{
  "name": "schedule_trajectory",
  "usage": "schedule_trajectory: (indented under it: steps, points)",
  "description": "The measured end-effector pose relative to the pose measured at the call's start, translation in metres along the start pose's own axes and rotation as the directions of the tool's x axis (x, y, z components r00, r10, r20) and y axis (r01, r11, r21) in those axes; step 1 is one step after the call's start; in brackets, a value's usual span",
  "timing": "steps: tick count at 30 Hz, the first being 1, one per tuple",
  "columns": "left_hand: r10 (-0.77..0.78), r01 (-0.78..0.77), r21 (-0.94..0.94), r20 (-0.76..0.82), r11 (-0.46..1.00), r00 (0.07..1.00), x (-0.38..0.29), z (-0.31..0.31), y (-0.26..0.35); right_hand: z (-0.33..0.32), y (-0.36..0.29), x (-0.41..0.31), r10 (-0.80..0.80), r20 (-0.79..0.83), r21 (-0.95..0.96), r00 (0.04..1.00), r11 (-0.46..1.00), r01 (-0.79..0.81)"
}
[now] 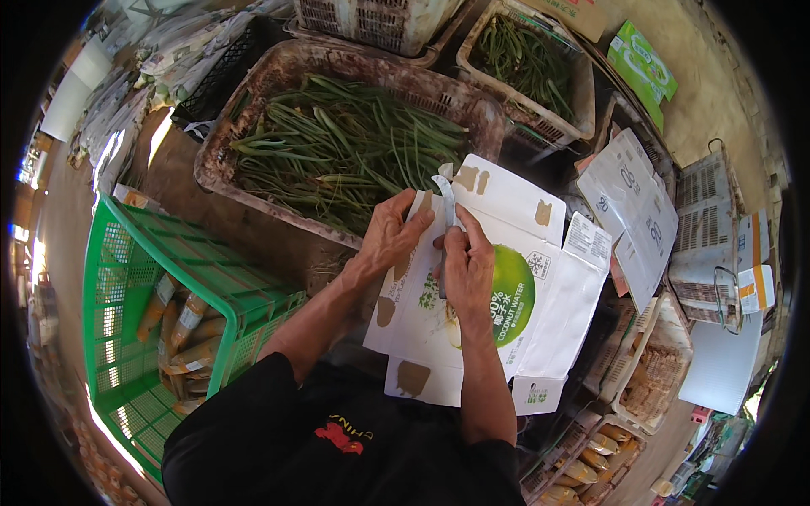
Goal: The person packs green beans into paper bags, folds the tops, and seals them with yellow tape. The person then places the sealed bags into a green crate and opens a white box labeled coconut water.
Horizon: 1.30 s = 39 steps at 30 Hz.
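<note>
A flattened white cardboard carton (541, 386) lies before me, with a green coconut printed on it and brown torn patches along its flaps. My right hand (468, 259) grips a small knife (447, 201) with a curved blade. The blade points away from me over the carton's far left part, and its handle runs back under my fingers. At the carton's upper left edge, my left hand (395, 231) pinches the cardboard, thumb on top, close to the blade. Just beyond my hands is a dirty plastic crate (212, 148) holding long green leafy stalks (354, 139).
To the left stands a green plastic basket (190, 243) with several wrapped brown bundles (186, 322). A smaller crate (585, 120) of green stalks is at the upper right. Flattened cardboard (633, 202) leans at the right, near another crate (702, 234). More bundles (595, 458) sit in a crate lower right.
</note>
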<state>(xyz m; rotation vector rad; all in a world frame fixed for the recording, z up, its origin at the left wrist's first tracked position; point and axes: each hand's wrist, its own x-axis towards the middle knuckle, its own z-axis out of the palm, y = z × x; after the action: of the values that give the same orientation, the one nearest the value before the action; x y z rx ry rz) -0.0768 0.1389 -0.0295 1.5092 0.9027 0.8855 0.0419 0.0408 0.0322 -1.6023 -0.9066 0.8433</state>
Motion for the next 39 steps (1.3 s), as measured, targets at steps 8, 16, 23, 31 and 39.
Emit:
schedule_trajectory:
  steps: [8,16,23,31,39]
  points:
    - [0.121,-0.112,0.149,-0.054,0.982,0.991,-0.005,0.005,0.017,0.012,0.023,0.008,-0.146,-0.098,-0.202,0.984,0.971,0.124]
    - [0.168,-0.133,0.244,-0.129,0.961,0.977,-0.008,0.004,0.026,0.021,0.014,-0.035,-0.199,-0.059,-0.338,0.978,0.926,0.168]
    - [0.104,-0.058,0.284,-0.149,0.957,0.983,-0.013,0.003,0.024,0.027,0.034,-0.087,-0.253,-0.077,-0.288,0.964,0.932,0.222]
    - [-0.028,0.069,0.199,-0.2,0.978,0.979,-0.023,-0.004,0.01,0.022,0.029,-0.133,-0.206,0.019,-0.255,0.978,0.945,0.204]
    - [-0.264,0.264,-0.026,-0.011,0.964,0.964,-0.022,-0.018,0.015,0.012,0.029,-0.146,-0.134,0.033,-0.251,0.99,0.958,0.138]
